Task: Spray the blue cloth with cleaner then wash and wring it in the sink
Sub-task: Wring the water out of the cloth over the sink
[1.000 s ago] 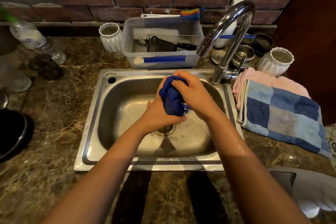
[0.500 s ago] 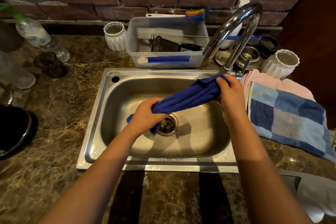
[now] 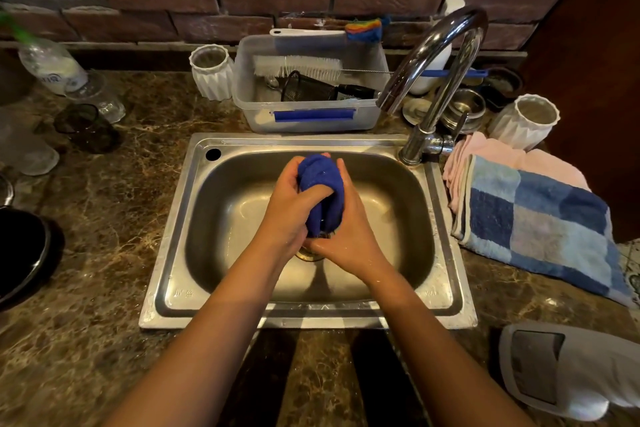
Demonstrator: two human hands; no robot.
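The blue cloth is bunched into a tight wad over the middle of the steel sink, above the drain. My left hand clasps it from the left with the thumb pressed into the fabric. From the right, my right hand wraps around it, the two hands meeting under the wad. Both hands look wet. The chrome tap arches over the sink's back right corner, and no water runs from it.
A clear plastic tub with brushes stands behind the sink, flanked by two white ribbed cups. A checked blue towel over a pink cloth lies right of the sink. Glassware and a bottle are at left, a grey device at lower right.
Half a second ago the cloth was stretched out between my hands as a twisted roll. Now my hands have come together and it is balled up over the drain.
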